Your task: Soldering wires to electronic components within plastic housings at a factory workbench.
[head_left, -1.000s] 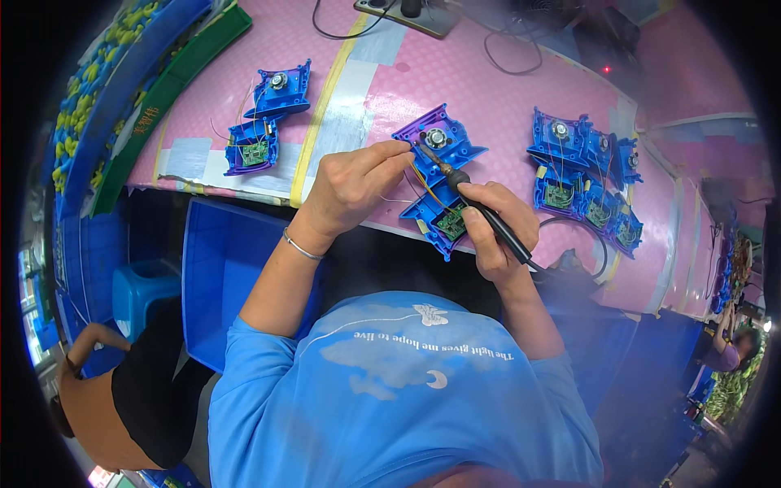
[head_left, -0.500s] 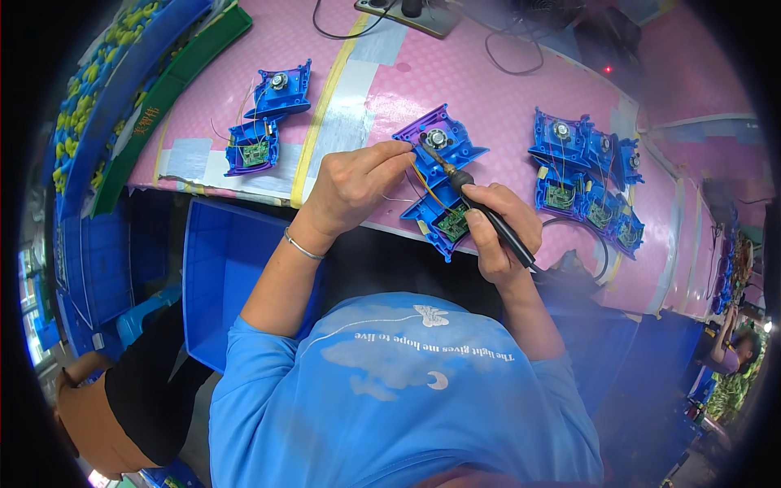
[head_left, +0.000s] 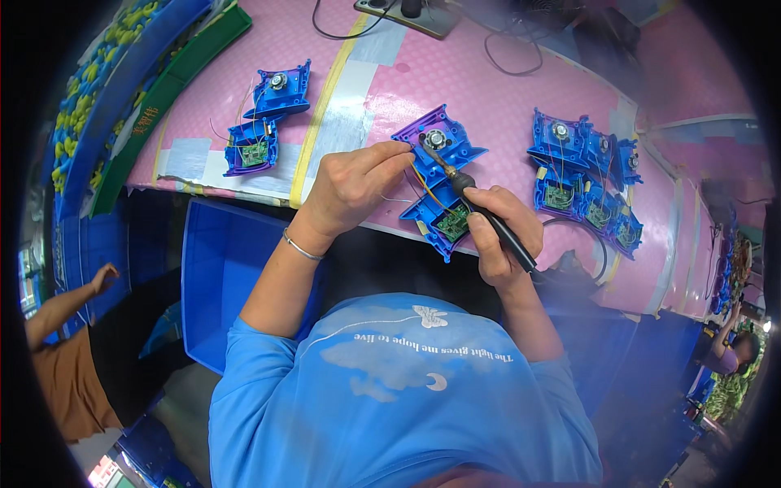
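My right hand [head_left: 506,224] grips a black-handled soldering iron [head_left: 514,244], its tip slanting up to the edge of a small round speaker [head_left: 436,139]. The speaker sits in the upper blue plastic shell half [head_left: 464,153]. At that shell's left edge my left hand [head_left: 350,187] is closed, thumb and forefinger pinching a thin wire close to the iron's tip. Yellow and dark wires [head_left: 425,184] run down to a green circuit board [head_left: 452,221] in the lower blue shell half [head_left: 439,242]. My fingertips hide the wire's end.
More wired shell pairs lie on the pink table [head_left: 480,98], one at left [head_left: 281,104], several at right [head_left: 561,150]. A bin of blue-yellow parts [head_left: 98,89] stands far left, a phone [head_left: 431,20] at the back. A blue crate [head_left: 236,268] is below the table edge; another person's arm [head_left: 69,309] is at left.
My hands and the soldering iron stay almost still. The person at the left has shifted, and a raised forearm and hand now show there.
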`<move>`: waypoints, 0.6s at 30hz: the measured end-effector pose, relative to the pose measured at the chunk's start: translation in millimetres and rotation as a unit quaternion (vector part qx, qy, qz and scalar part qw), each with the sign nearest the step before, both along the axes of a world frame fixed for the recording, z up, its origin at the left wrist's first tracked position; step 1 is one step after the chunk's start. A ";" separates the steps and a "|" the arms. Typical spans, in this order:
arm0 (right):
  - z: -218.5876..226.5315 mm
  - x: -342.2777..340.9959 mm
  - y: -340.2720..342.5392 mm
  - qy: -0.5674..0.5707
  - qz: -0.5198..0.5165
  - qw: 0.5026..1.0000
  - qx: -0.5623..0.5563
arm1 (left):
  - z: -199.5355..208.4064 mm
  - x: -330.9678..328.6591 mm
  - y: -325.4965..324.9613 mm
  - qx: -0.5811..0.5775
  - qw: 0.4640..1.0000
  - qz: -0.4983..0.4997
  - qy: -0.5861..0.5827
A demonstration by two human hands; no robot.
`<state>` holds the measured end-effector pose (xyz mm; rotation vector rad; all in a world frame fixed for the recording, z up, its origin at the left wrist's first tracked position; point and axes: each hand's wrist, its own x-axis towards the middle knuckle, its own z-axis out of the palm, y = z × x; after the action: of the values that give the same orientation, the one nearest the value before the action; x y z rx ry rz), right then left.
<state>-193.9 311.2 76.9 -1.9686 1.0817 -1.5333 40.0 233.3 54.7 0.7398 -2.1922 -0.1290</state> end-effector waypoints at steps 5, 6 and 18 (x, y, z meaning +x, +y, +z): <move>2.8 -0.4 3.7 -0.007 0.002 1.000 0.014 | -0.6 -0.4 0.7 0.001 1.000 0.000 0.003; 3.3 -1.1 4.0 -0.004 0.000 1.000 0.016 | -0.4 -0.5 1.1 -0.001 1.000 0.004 0.009; 1.5 -4.6 5.6 -0.010 -0.008 0.999 -0.051 | 18.8 1.9 27.3 0.035 0.992 0.052 0.109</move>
<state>-198.5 316.8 78.4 -2.0103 1.0325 -1.6431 41.9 260.7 73.5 0.8369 -1.9472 -0.2232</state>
